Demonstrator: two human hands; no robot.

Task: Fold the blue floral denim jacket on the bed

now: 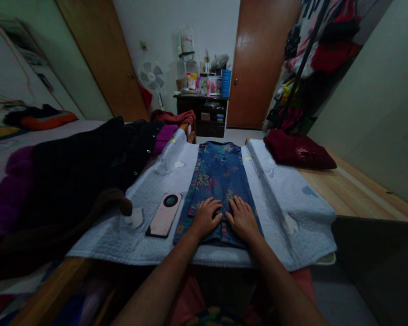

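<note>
A blue garment with a floral print (221,174), folded into a long panel, lies flat in front of me. My left hand (206,218) rests palm down on its near left part, fingers stretched out. Beside it, my right hand (242,218) lies flat on the near right part, fingers slightly spread. Neither hand grips anything. Under the garment is a pale blue-grey quilted cloth (285,194) with creases at both sides. Left of the garment, a pink phone (165,217) lies on that cloth with its round camera facing up.
A dark jacket with purple parts (78,167) lies on the bed at left. To the right, a folded maroon garment (297,151) sits on a wooden surface (353,194). Further back stand a white fan (152,76), a dark shelf (204,118) and a wooden door (258,59).
</note>
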